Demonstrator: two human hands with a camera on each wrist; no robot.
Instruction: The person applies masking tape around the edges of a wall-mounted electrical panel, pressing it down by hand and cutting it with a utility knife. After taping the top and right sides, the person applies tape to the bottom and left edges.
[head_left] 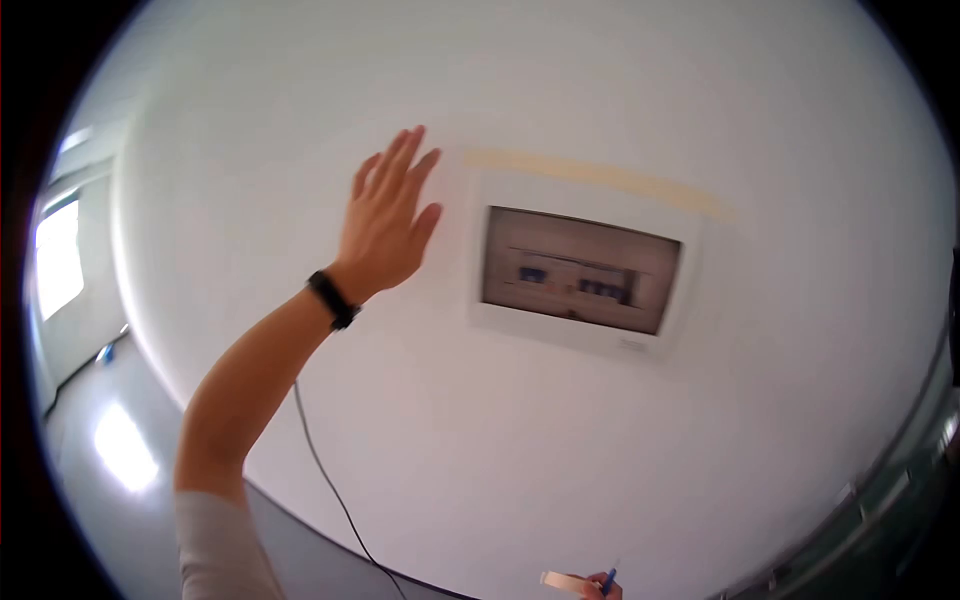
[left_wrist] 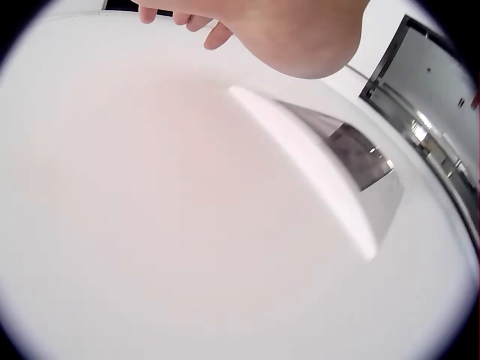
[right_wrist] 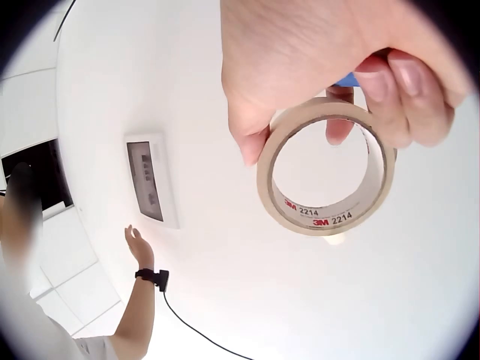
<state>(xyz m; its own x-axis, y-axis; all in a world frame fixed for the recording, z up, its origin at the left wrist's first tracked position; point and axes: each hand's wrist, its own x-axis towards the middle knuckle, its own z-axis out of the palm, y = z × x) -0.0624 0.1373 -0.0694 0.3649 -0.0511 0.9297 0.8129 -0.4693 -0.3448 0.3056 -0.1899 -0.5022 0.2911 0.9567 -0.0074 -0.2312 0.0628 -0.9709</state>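
Fingers spread, my left hand (head_left: 385, 225) is raised against the white wall, just left of a distribution box (head_left: 585, 270) with a dark see-through door. Along the box's upper edge runs a strip of masking tape (head_left: 600, 175). Low in the head view, my right hand (head_left: 600, 588) holds a roll of masking tape (right_wrist: 330, 216) together with a slim blue pen-like thing (head_left: 610, 577). The right wrist view shows thumb and fingers gripping the roll's rim, and most of the blue thing (right_wrist: 347, 80) is hidden by the hand.
A dark cable (head_left: 335, 478) hangs from the left wristband (head_left: 333, 300) past the wall's lower edge. At the far left are a bright window (head_left: 60, 258) and a shiny grey floor (head_left: 100, 400). Dark railing-like shapes (head_left: 885, 500) lie at the lower right.
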